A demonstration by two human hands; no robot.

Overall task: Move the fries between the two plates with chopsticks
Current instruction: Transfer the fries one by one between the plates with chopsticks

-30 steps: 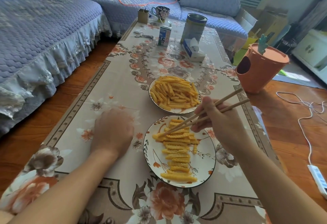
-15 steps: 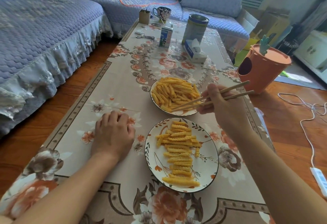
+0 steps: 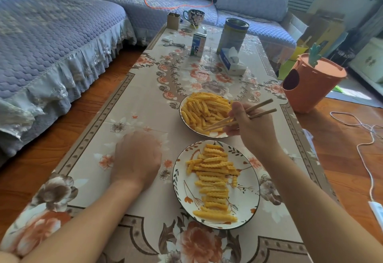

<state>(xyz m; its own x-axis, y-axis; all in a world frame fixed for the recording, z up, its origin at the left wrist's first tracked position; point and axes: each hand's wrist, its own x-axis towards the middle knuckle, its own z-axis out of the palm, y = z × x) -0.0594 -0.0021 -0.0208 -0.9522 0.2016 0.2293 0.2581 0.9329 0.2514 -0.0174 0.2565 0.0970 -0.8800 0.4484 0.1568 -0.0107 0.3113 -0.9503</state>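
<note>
- Your right hand (image 3: pixel 247 126) pinches a pair of wooden chopsticks (image 3: pixel 238 116), fingers curled round them; their tips reach down among the fries at the near right edge of the far plate (image 3: pixel 184 122).
- The far fries (image 3: pixel 204 108) lie in a loose heap on that plate, at 12 o'clock from the near plate (image 3: pixel 251 181).
- On the near plate, the near fries (image 3: pixel 213 181) lie mostly crosswise, stacked in a column running from its far edge to its near edge.
- Your left hand (image 3: pixel 136 160) rests on the floral tablecloth (image 3: pixel 116 117) at 9 o'clock of the near plate; it is blurred, so you cannot tell whether the fingers are flat or curled. It holds nothing that shows.
- Further out at 12 o'clock stand a small milk carton (image 3: pixel 198 44), a tall tin (image 3: pixel 233 33), a tissue box (image 3: pixel 232 61) and a patterned mug (image 3: pixel 193 16); their labels are too small to read.
- At 2 o'clock, off the table, stands an orange carrot-shaped bin (image 3: pixel 310 85).
</note>
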